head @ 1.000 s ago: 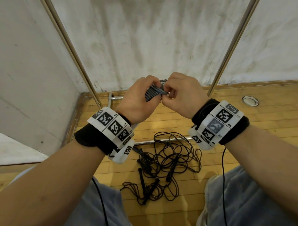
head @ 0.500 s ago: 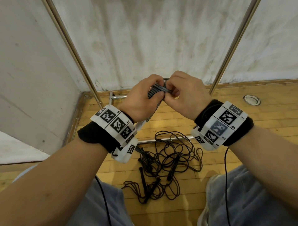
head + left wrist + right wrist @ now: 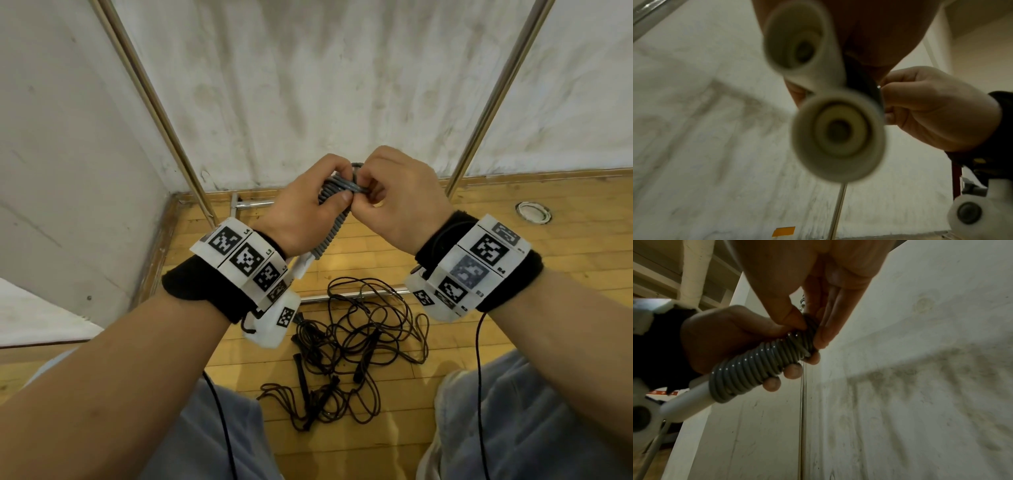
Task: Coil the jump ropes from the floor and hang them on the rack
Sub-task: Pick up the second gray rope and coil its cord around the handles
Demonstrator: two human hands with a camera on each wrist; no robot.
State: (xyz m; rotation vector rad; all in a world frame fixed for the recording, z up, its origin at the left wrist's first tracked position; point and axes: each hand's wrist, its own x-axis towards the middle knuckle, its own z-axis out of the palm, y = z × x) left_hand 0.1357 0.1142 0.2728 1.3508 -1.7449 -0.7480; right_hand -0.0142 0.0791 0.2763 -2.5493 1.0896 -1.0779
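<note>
The left hand (image 3: 301,212) grips the coiled grey jump rope (image 3: 760,365); the right hand (image 3: 404,202) pinches its end. A slipped pinch could unwind the coil.

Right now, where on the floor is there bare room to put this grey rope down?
Bare boards lie right of the black rope tangle, toward the round floor fitting. Crowded: between the knees, where the tangle spreads up to the rack's base bar.

Black wristbands (image 3: 205,287), white marker tags (image 3: 246,257)
</note>
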